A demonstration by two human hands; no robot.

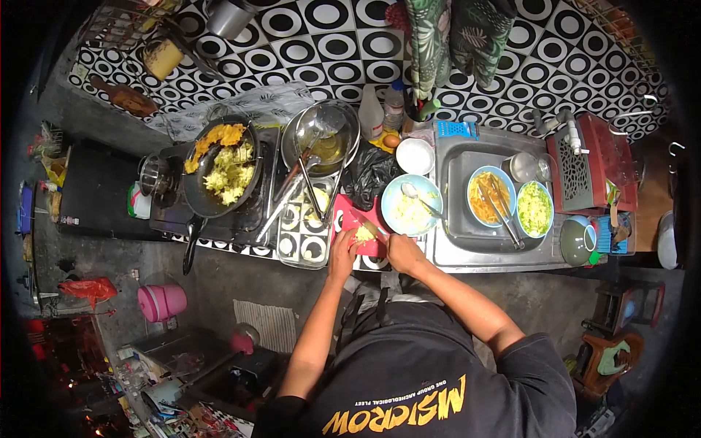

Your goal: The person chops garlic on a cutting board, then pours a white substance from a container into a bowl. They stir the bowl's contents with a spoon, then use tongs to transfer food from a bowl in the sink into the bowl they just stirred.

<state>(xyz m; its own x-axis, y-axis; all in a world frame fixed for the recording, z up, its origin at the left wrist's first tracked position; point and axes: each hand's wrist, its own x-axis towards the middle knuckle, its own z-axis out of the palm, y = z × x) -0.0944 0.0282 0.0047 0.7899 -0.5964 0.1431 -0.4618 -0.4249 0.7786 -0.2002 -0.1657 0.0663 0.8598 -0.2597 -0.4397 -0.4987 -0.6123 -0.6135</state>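
On the red cutting board, pale yellow chopped pieces lie in a small heap. My right hand is closed around the handle of a knife, whose blade slants over the board beside the heap. At the board's left side, my left hand has its fingers bent in against the pieces; what they pinch, if anything, is too small to make out. Just right of the board stands a light blue bowl with pale shredded food and a spoon.
Left are a frying pan of food on the stove, a wok and a patterned tray. Behind the board lie a black plastic bag and an egg. The sink holds bowls of orange shreds with tongs and green shreds.
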